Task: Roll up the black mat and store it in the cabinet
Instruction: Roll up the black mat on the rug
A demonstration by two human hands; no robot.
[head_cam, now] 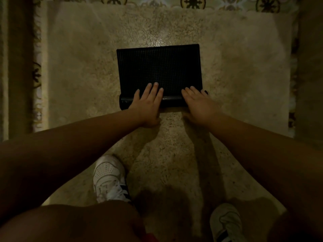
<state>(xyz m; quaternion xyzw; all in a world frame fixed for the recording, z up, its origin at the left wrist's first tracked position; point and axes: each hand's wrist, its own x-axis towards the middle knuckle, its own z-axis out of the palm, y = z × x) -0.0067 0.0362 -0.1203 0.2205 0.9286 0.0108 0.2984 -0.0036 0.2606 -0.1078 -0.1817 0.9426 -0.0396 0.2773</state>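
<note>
A black mat (pixel 159 65) with a fine dotted texture lies on a pale shaggy rug in the middle of the head view. Its near edge is curled into a tight roll (pixel 172 100) that runs left to right. My left hand (pixel 148 103) lies palm down over the left part of the roll, fingers apart and reaching onto the flat part. My right hand (pixel 198 103) presses on the right part of the roll in the same way. The far part of the mat is still flat. No cabinet is in view.
The pale rug (pixel 78 67) covers most of the floor, with patterned tiles (pixel 192 1) beyond its far edge and a patterned strip along the left side. My two white sneakers (pixel 109 179) (pixel 227 222) stand on the rug near me.
</note>
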